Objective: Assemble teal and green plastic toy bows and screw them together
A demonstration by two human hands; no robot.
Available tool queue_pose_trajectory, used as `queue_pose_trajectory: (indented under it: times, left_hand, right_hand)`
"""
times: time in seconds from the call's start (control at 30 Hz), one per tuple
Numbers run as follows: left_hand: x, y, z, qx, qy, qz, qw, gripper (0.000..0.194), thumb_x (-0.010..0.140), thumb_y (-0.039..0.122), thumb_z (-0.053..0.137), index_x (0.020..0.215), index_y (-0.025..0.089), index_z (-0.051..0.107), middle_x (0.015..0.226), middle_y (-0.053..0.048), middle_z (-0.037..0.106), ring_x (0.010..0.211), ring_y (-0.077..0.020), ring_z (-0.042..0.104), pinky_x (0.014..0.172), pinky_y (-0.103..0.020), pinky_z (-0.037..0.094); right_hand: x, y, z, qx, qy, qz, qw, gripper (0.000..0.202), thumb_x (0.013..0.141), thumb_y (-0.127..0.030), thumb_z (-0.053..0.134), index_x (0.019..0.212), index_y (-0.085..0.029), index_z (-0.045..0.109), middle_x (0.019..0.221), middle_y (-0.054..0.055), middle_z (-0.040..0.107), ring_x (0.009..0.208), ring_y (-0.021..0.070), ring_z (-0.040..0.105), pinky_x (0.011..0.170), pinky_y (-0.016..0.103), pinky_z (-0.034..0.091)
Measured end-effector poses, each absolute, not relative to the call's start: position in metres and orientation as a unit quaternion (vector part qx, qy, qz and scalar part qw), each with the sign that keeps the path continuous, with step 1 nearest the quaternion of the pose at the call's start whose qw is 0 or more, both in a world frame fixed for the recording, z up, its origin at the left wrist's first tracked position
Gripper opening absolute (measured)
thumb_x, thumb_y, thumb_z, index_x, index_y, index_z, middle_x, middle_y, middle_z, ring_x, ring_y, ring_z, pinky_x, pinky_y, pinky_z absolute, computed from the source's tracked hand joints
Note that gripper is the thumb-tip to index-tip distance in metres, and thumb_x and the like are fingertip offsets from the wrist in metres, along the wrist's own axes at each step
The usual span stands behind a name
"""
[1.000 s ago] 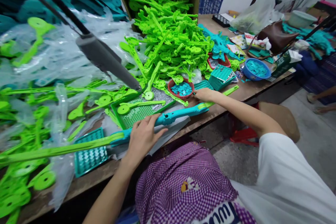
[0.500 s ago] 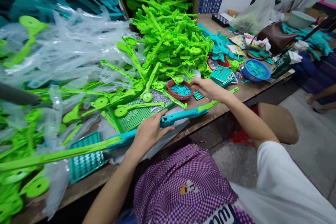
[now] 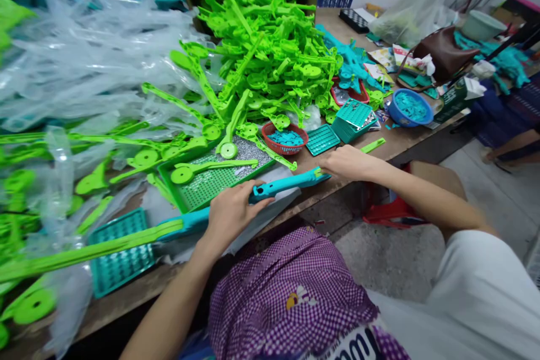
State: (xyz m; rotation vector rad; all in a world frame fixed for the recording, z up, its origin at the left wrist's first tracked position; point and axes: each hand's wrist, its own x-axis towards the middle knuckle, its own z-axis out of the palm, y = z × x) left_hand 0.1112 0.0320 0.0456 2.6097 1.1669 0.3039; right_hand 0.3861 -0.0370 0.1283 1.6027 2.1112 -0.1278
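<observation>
A long plastic part (image 3: pixel 291 183), teal in the middle with lime-green ends, lies along the table's front edge. My left hand (image 3: pixel 232 208) is wrapped around its teal section, thumb stretched along the near side. At the right end of the teal section is my right hand (image 3: pixel 343 163), its fingers pinched together against the part; whatever they hold is hidden. Beyond the part sits a green perforated tray (image 3: pixel 202 185) with small metal pieces and a lime-green arm on it. A red basket (image 3: pixel 284 143) of small teal pieces stands behind.
A heap of lime-green parts (image 3: pixel 270 50) rises at the back, with plastic-wrapped parts (image 3: pixel 97 62) to the left. Teal trays (image 3: pixel 354 118) and a blue bowl (image 3: pixel 410 108) of teal pieces stand right. Another teal tray (image 3: pixel 122 253) lies front left. A stool (image 3: pixel 392 211) is beside the table.
My right hand has moved from beside the red basket down to the long part's teal end. My left hand keeps its hold. The view has shifted slightly.
</observation>
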Motion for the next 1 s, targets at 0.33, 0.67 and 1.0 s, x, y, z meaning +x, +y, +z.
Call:
queue_pose_trajectory:
  times: [0.33, 0.67, 1.0]
  left_hand:
    - [0.109, 0.029, 0.040, 0.906, 0.384, 0.127, 0.121, 0.039, 0.091, 0.053, 0.053, 0.110, 0.024, 0.070, 0.090, -0.007, 0.076, 0.077, -0.0260, 0.069, 0.066, -0.032, 0.045]
    - [0.110, 0.030, 0.047, 0.905, 0.382, 0.119, 0.144, 0.035, 0.086, 0.050, 0.063, 0.111, 0.027, 0.070, 0.095, -0.005, 0.076, 0.084, -0.0263, 0.070, 0.066, -0.031, 0.045]
    - [0.110, 0.030, 0.047, 0.903, 0.385, 0.124, 0.142, 0.038, 0.084, 0.051, 0.065, 0.111, 0.025, 0.070, 0.098, -0.006, 0.076, 0.086, -0.0268, 0.071, 0.070, -0.032, 0.047]
  right_hand:
    - [0.357, -0.009, 0.137, 0.543, 0.782, -0.089, 0.293, 0.022, 0.089, -0.015, 0.056, 0.100, -0.016, 0.075, 0.086, 0.013, 0.075, 0.085, 0.0213, 0.071, 0.072, 0.030, 0.047]
    - [0.341, -0.005, 0.145, 0.592, 0.739, -0.104, 0.306, 0.020, 0.087, -0.014, 0.058, 0.097, -0.015, 0.075, 0.088, 0.014, 0.075, 0.084, 0.0231, 0.071, 0.072, 0.032, 0.050]
    - [0.391, -0.060, 0.139, 0.650, 0.753, -0.102, 0.002, 0.031, 0.093, -0.032, 0.059, 0.120, -0.017, 0.065, 0.115, 0.011, 0.071, 0.100, 0.0228, 0.069, 0.082, 0.033, 0.052]
